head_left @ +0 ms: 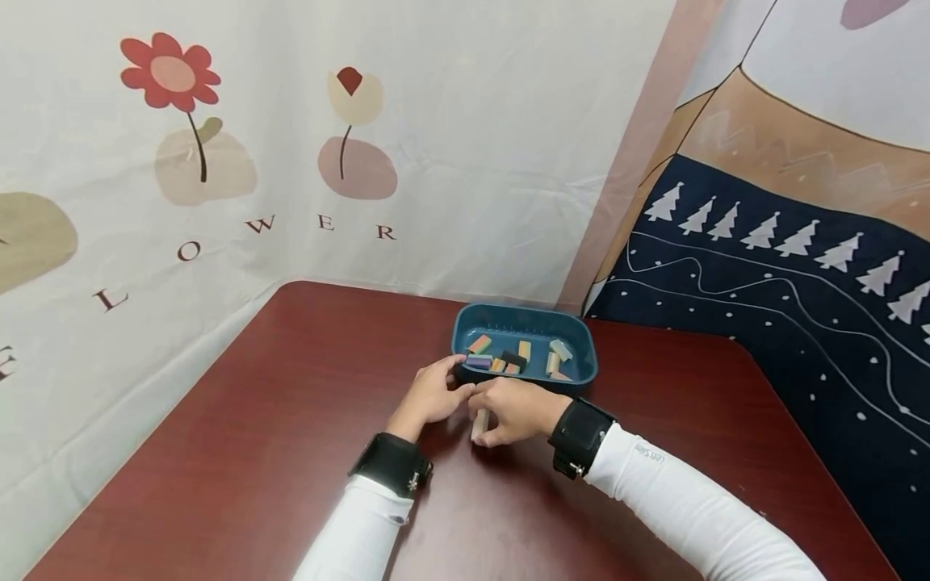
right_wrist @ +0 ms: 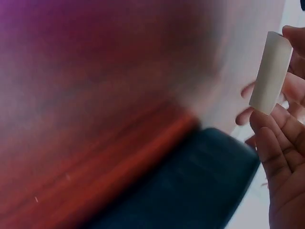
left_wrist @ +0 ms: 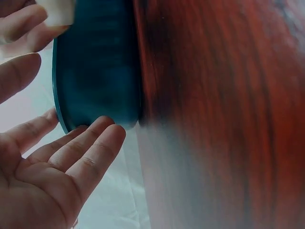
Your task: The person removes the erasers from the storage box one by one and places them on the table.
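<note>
Sleeves: two white long sleeves point(head_left: 697, 508) with black wrist straps point(head_left: 579, 436) enter from 6 o'clock of the head view.
Right hand: the right hand point(head_left: 517, 410) lies on the dark red wooden table point(head_left: 254, 452), fingers curled round a small pale cream rectangular block point(head_left: 479, 423) and pinching it, the block standing nearly upright at the hand's 9 o'clock side.
Left hand: the left hand point(head_left: 433, 393) sits just beside the right at its 9 o'clock, fingers relaxed and spread, holding nothing, its fingertips near the tray's near rim.
Block's place: on the table, just short of the tray at the tray's 6 o'clock, between the two hands.
Tray: a dark teal rounded rectangular plastic tray point(head_left: 581, 373) stands at 12 o'clock of the hands, with several small coloured blocks point(head_left: 501, 359) loose inside.
Backdrop: a white cloth printed with flowers point(head_left: 172, 77) hangs beyond the table from 9 to 12 o'clock; a navy cloth with white trees point(head_left: 763, 234) at 2 o'clock.
Head view only: the tray's contents and both hands together.
Left wrist view only: the open palm point(left_wrist: 43, 181) with straight fingers beside the tray's outer wall point(left_wrist: 95, 71); blurred.
Right wrist view only: the block point(right_wrist: 272, 71) as a plain cream slab gripped by fingertips point(right_wrist: 276, 138), the tray point(right_wrist: 190, 186) below it; blurred.
</note>
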The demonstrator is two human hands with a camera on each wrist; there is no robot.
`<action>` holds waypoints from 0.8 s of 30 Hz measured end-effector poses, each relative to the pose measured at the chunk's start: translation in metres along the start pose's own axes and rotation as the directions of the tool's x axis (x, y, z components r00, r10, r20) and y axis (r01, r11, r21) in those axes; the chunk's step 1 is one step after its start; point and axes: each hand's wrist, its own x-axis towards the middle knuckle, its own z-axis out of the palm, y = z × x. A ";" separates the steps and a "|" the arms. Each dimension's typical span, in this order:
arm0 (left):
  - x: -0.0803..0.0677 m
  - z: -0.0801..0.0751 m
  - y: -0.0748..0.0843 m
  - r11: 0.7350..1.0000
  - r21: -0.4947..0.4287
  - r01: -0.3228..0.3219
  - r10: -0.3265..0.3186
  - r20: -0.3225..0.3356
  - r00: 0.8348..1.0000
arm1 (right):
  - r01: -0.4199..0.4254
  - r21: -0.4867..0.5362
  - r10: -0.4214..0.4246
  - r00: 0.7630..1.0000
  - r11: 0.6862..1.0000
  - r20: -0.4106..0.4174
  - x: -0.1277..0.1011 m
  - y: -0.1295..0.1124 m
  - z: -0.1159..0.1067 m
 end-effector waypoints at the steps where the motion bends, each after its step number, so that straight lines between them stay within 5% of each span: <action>1: 0.000 0.000 0.000 1.000 -0.001 0.001 -0.001 -0.001 1.000 | 0.004 0.002 -0.004 1.000 1.000 0.008 0.001 -0.001 0.002; 24: 0.004 0.000 -0.001 1.000 -0.019 0.018 -0.018 0.006 1.000 | 0.029 -0.065 -0.023 0.996 0.997 0.087 0.003 -0.010 0.024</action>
